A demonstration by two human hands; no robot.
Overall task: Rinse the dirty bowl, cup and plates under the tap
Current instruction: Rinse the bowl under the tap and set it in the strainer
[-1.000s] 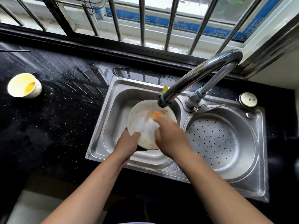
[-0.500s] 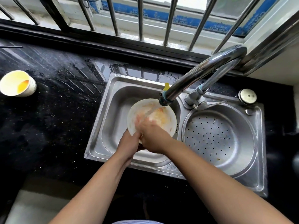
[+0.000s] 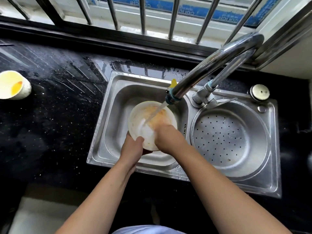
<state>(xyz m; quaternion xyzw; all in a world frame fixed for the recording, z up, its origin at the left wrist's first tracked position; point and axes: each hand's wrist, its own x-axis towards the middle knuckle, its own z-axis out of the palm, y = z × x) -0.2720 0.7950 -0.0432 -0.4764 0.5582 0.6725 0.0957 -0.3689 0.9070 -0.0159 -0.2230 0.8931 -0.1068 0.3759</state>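
Note:
A white plate (image 3: pixel 141 122) smeared with orange sauce is held tilted over the left sink basin (image 3: pixel 114 115). Water runs from the chrome tap (image 3: pixel 211 65) onto its face. My left hand (image 3: pixel 132 149) grips the plate's lower left rim, thumb on top. My right hand (image 3: pixel 167 137) presses flat on the plate's lower right face, fingers together. A white cup (image 3: pixel 12 85) with orange residue inside stands on the black counter at the far left.
The right basin holds a perforated steel strainer (image 3: pixel 224 141). A round metal cap (image 3: pixel 260 92) sits at the sink's back right corner. The black countertop (image 3: pixel 50 115) is wet. Window bars (image 3: pixel 143 14) run along the back.
My right hand slid from the plate's middle to its left, then to its lower right. The orange stain has spread and thinned under the water. My left hand kept its grip.

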